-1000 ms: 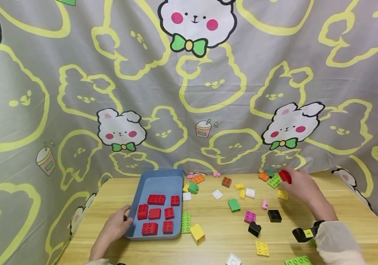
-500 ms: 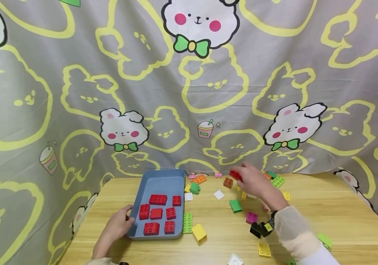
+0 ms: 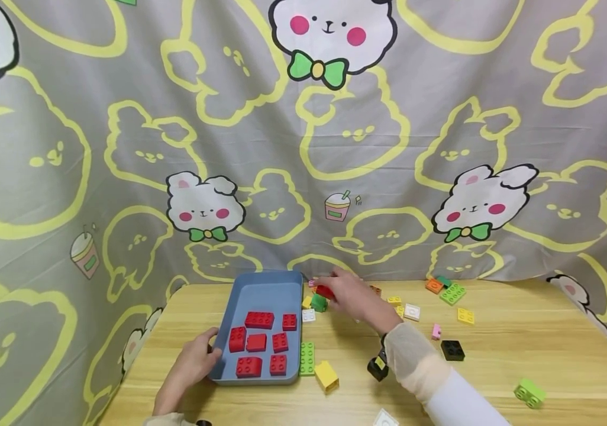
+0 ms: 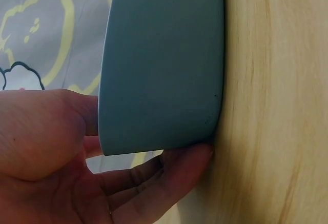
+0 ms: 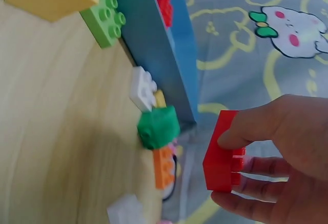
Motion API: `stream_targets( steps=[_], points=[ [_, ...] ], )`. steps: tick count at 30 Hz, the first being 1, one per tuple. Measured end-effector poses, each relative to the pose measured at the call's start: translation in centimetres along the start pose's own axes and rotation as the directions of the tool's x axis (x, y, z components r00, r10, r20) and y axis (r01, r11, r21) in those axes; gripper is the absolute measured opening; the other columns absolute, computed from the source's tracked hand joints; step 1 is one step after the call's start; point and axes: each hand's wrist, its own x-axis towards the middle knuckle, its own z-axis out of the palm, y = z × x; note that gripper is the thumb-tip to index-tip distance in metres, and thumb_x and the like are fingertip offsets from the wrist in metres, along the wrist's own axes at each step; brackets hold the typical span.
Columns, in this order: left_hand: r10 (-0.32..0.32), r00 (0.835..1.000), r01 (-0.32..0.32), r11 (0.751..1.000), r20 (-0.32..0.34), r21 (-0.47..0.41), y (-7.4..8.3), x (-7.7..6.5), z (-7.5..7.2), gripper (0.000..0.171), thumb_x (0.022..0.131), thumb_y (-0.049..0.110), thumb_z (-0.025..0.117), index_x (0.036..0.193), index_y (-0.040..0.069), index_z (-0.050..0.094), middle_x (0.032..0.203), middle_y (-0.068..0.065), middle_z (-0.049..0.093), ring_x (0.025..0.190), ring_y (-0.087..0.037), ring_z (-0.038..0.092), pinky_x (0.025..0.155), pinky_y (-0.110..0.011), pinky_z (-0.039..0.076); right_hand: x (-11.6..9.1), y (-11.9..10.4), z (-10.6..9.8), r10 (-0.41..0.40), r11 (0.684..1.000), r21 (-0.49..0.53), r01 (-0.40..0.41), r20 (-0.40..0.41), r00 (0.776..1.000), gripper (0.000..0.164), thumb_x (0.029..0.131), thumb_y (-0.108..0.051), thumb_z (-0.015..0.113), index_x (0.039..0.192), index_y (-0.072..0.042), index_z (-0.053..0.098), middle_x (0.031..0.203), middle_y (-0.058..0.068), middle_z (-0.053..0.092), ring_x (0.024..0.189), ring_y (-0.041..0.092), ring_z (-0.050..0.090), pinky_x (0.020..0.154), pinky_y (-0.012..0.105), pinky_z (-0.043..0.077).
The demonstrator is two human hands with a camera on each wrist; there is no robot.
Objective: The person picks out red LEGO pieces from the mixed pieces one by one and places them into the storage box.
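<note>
- Red plastic, a small brick is pinched between thumb and fingers of the right hand, above the table just beside the far right corner of the blue tray.
- Its studs and the grip are shown clearly only in the right wrist view; in the head view the brick is mostly hidden.
- A dark green brick is seen near it.
- The tray's near left edge is held by the left hand; the fingers under the rim are seen only in the left wrist view.
- Seven red bricks are seen in the tray.
</note>
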Motion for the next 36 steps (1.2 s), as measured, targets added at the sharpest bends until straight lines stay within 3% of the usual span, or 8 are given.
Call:
stream_targets(
  steps=[6, 16, 25, 30, 36],
  points=[
    [-0.015, 1.000, 0.015, 1.000, 0.010, 0.003, -0.2, 0.0, -0.3, 0.051, 0.087, 0.002, 0.059, 0.135, -0.012, 0.049, 0.101, -0.024, 0.068, 0.080, -0.024, 0.062, 0.072, -0.046, 0.054, 2.0, -1.3, 1.3, -0.108, 0.994, -0.011, 0.108, -0.064, 0.992, 0.044, 0.079, -0.005, 0.074, 0.121, -0.013, 0.070, 0.101, 0.010, 0.059, 0.088, 0.023, 0.053, 0.079, 0.040, 0.051],
    [-0.044, 0.999, 0.044, 0.999, 0.022, 0.007, -0.5, 0.0, -0.7, 0.051, 0.088, 0.002, 0.059, 0.136, -0.011, 0.048, 0.106, -0.024, 0.067, 0.082, -0.024, 0.061, 0.075, -0.048, 0.054, 5.2, -3.7, 2.3, -0.139, 0.990, -0.014, 0.138, -0.033, 0.990, 0.045, 0.083, -0.008, 0.073, 0.126, -0.017, 0.067, 0.106, 0.010, 0.058, 0.091, 0.022, 0.054, 0.081, 0.036, 0.052],
    [-0.025, 1.000, 0.025, 1.000, 0.000, -0.010, -0.5, 0.0, -0.6, 0.051, 0.086, 0.001, 0.059, 0.135, -0.011, 0.050, 0.100, -0.021, 0.068, 0.078, -0.022, 0.060, 0.069, -0.043, 0.054, 8.0, -5.5, 4.2, -0.121, 0.993, 0.006, 0.121, 0.103, 0.987, 0.047, 0.085, -0.008, 0.073, 0.130, -0.019, 0.065, 0.124, 0.008, 0.061, 0.108, 0.023, 0.056, 0.092, 0.040, 0.051],
    [-0.015, 1.000, 0.016, 0.999, 0.007, -0.044, -0.2, 0.0, -0.2, 0.051, 0.087, 0.000, 0.059, 0.136, -0.012, 0.049, 0.100, -0.022, 0.067, 0.076, -0.022, 0.059, 0.066, -0.040, 0.053, 8.6, -5.8, 5.1, -0.124, 0.991, -0.038, 0.131, 0.151, 0.981, 0.043, 0.086, -0.008, 0.070, 0.128, -0.017, 0.066, 0.112, 0.007, 0.062, 0.094, 0.019, 0.057, 0.082, 0.035, 0.054],
    [-0.006, 1.000, 0.006, 0.999, -0.008, -0.048, -0.1, 0.1, 0.0, 0.051, 0.087, 0.000, 0.059, 0.135, -0.012, 0.049, 0.101, -0.022, 0.068, 0.076, -0.022, 0.059, 0.066, -0.041, 0.053, 9.1, -6.0, 5.8, -0.128, 0.988, -0.065, 0.143, 0.194, 0.973, 0.038, 0.087, -0.008, 0.070, 0.124, -0.016, 0.069, 0.105, 0.005, 0.064, 0.092, 0.018, 0.056, 0.081, 0.033, 0.053]
  ],
)
